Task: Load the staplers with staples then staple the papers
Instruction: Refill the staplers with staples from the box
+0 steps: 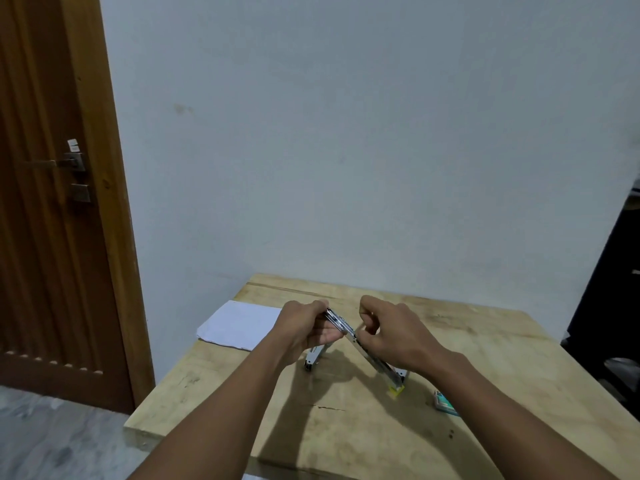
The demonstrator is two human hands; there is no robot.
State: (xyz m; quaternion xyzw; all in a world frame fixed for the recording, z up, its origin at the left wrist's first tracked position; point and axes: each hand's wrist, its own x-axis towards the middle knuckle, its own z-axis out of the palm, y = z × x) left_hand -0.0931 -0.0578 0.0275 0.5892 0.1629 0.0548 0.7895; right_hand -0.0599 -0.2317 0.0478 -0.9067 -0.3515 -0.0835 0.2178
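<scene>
Head view: left hand (304, 327), right hand (391, 330) grip stapler (341, 323); papers (239, 323) reach table (346, 438)'s left edge.

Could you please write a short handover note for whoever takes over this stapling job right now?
Left hand: grips the upper end of the stapler, swung open over the table.
Right hand: fingers curled, pinching at its metal rail; whether staples are in cannot be seen.
Papers: flat at the table's far left corner, no hand on them.
Teal box, likely staples: on the table, right side.
Done: stapler opened. Left: finish loading, close it, staple the papers.
</scene>
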